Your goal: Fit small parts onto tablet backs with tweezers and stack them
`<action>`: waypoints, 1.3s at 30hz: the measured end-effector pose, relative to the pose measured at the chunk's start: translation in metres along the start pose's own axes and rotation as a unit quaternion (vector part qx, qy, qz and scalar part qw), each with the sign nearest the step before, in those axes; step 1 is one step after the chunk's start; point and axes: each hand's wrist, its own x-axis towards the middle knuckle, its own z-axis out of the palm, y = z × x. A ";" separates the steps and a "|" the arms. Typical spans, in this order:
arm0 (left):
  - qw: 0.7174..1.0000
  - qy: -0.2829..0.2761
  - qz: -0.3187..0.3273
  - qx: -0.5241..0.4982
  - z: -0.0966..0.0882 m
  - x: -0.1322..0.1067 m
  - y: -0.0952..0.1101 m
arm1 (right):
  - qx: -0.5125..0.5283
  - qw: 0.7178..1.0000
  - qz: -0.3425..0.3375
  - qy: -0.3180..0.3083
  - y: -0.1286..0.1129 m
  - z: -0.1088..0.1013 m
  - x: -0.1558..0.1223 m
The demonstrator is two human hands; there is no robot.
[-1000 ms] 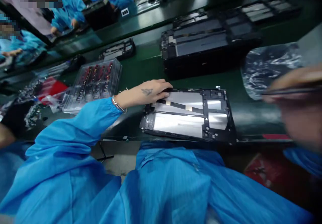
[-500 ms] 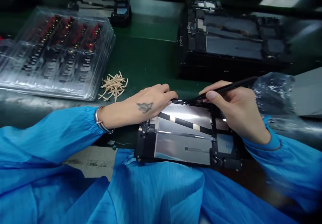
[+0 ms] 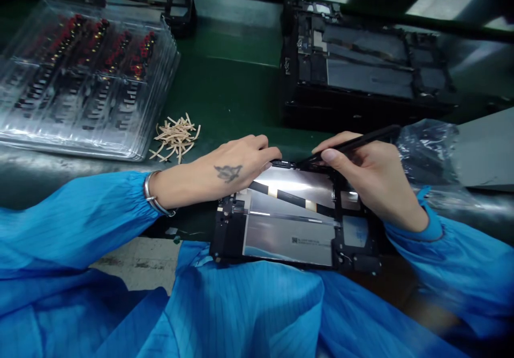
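An opened tablet frame [image 3: 295, 224] with silver panels and a black-and-tan flex strip lies at the near edge of the green belt, partly over my lap. My left hand [image 3: 235, 168] rests on its far left corner, fingers curled and pressing on a small black part at the top edge. My right hand [image 3: 367, 178] grips a thin black tool [image 3: 353, 142] like a pen. The tool's tip touches the frame's top edge right beside my left fingertips.
A stack of clear blister trays [image 3: 86, 74] with red and black parts sits at the left. A small heap of tan strips [image 3: 176, 135] lies beside it. A stack of black tablet frames [image 3: 361, 74] stands behind. Crinkled clear plastic [image 3: 428, 149] lies at the right.
One second ago my right hand was off to the right, blurred. It has come in with the black tool to the frame's top edge. My view has dropped towards the belt.
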 end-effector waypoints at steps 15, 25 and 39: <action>1.000 0.000 -0.003 -0.006 0.000 0.000 0.000 | -0.011 1.000 -0.009 -0.001 -0.004 0.000 -0.002; 0.999 0.001 0.028 0.042 -0.007 -0.001 -0.004 | 0.021 1.000 0.007 -0.007 -0.004 -0.001 0.001; 0.982 0.116 -0.097 0.112 -0.048 -0.046 -0.018 | 0.063 0.998 0.006 0.016 0.008 0.004 -0.002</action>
